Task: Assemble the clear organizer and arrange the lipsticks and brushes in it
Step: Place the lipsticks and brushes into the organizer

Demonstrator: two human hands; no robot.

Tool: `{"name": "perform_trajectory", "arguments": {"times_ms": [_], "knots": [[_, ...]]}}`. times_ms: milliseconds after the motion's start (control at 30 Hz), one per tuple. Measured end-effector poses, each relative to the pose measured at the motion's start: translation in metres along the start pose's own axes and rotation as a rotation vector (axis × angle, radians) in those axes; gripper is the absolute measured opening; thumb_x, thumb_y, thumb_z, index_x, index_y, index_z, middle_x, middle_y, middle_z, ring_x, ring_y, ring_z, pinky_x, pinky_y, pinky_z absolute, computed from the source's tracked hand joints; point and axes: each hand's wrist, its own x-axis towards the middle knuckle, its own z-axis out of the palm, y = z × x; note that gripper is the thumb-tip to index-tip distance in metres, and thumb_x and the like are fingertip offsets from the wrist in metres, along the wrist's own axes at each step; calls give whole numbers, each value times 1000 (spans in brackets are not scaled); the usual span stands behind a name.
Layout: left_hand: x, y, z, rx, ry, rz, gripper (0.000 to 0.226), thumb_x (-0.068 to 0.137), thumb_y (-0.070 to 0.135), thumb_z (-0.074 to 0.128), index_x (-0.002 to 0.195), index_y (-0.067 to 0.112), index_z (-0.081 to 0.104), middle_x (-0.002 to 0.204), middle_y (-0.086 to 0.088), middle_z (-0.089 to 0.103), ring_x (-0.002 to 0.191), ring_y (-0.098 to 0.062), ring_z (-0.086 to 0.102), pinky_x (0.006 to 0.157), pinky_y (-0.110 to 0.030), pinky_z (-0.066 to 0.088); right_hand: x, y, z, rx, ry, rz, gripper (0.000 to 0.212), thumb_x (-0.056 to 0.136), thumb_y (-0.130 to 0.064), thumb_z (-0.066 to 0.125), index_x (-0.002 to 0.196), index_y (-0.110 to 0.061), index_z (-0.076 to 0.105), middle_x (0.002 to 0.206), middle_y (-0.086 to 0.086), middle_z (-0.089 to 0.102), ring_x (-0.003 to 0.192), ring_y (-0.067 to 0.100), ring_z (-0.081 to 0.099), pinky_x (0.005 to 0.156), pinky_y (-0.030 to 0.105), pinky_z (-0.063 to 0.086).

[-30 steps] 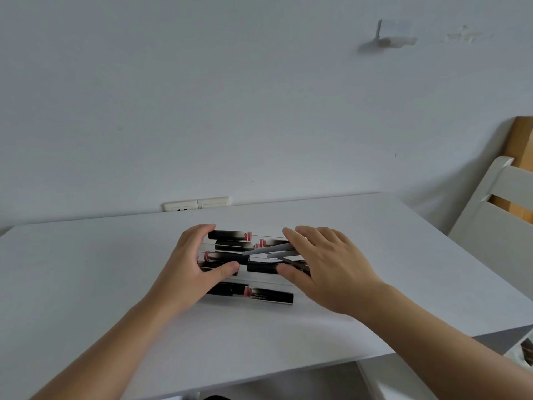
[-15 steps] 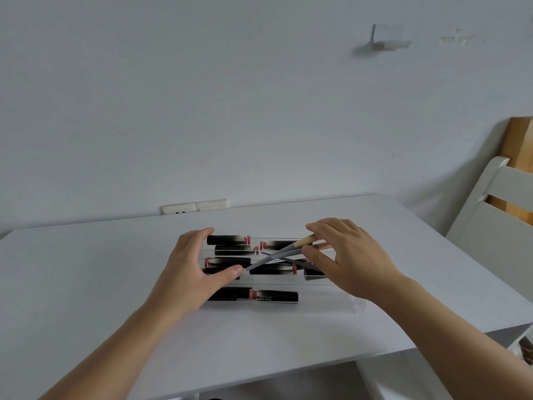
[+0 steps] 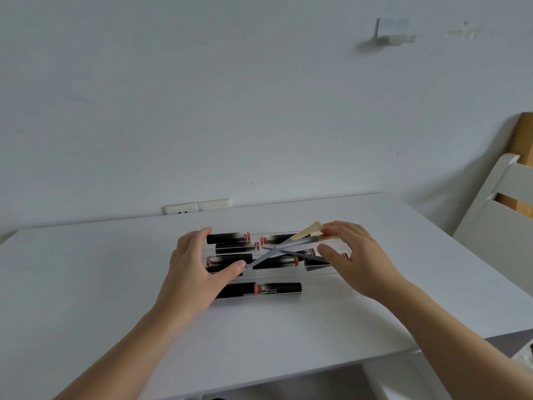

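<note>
From the head view, the clear organizer point(image 3: 323, 274) sits mid-desk point(image 3: 86, 284) with black lipsticks point(image 3: 230, 237) lying flat in its rows and two grey makeup brushes point(image 3: 284, 246) crossed on top. Left hand point(image 3: 196, 272) cups the left end, fingers spread, not clamping anything. Right hand point(image 3: 357, 261) hovers open, fingertips touching a brush head. Acrylic looks light, stiff and slick, so I'd grip the end walls. Brushes will probably roll.
</note>
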Motion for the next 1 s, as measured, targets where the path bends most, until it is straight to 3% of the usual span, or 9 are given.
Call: {"name": "perform_trajectory", "arguments": {"times_ms": [133, 300, 500, 567, 633, 733, 833, 900, 1000], "knots": [[0, 0, 0, 5, -5, -8, 99, 64, 79, 67, 148, 36, 34, 149, 14, 33, 139, -14, 37, 101, -28, 33, 2, 3, 0, 75, -4, -12, 32, 84, -51, 62, 112, -36, 61, 123, -25, 54, 121, -2, 44, 83, -5, 32], [0, 1, 0, 3, -13, -19, 102, 63, 81, 67, 148, 37, 34, 149, 14, 32, 139, -14, 37, 101, -29, 35, 8, 2, -4, 158, -55, 36, 33, 77, -59, 64, 103, -50, 46, 125, -31, 51, 119, -16, 39, 71, 13, 48], [0, 2, -1, 3, -6, -6, 99, 65, 77, 68, 149, 36, 35, 148, 15, 33, 139, -13, 36, 102, -28, 34, 11, 4, -3, 85, -41, -103, 28, 85, -53, 62, 110, -38, 61, 122, -24, 57, 123, -2, 45, 79, 20, 48], [-1, 2, -1, 12, 6, 4, 98, 66, 75, 69, 149, 35, 35, 148, 15, 34, 139, -12, 36, 103, -29, 34, 9, 4, -1, 31, -59, -97, 32, 90, -49, 61, 117, -32, 64, 124, -22, 58, 126, 2, 44, 90, 30, 51], [-2, 3, -1, 20, 13, 12, 96, 68, 75, 68, 149, 36, 34, 148, 16, 33, 139, -12, 36, 102, -29, 34, 6, 0, -2, -83, -19, -98, 41, 95, -50, 55, 128, -26, 64, 135, -14, 57, 132, 11, 43, 107, 37, 42], [-3, 3, -1, 40, 10, 29, 95, 69, 77, 66, 149, 37, 33, 150, 16, 33, 139, -12, 36, 102, -29, 34, -10, -20, -7, -139, 107, -340, 49, 100, -49, 50, 133, -15, 63, 139, 5, 57, 131, 26, 50, 111, 47, 35], [-3, 2, -1, 42, 16, 46, 94, 71, 76, 67, 149, 36, 34, 149, 15, 33, 139, -12, 36, 102, -29, 34, -43, -39, 6, -112, -91, -750, 45, 96, -51, 59, 126, -20, 69, 137, 8, 60, 130, 28, 52, 111, 44, 37], [-3, 1, 0, 47, 22, 55, 91, 73, 72, 69, 149, 35, 35, 149, 14, 34, 139, -12, 36, 102, -27, 32, -57, -43, 15, -146, -238, -833, 32, 98, -48, 60, 115, -26, 75, 134, 3, 63, 129, 25, 54, 106, 41, 42], [-3, -1, 1, 38, 25, 53, 91, 72, 72, 70, 148, 35, 36, 148, 12, 35, 139, -13, 36, 101, -27, 32, -55, -43, 15, -148, -231, -789, 21, 98, -42, 64, 100, -29, 80, 120, -1, 70, 116, 24, 60, 97, 40, 46]]}}
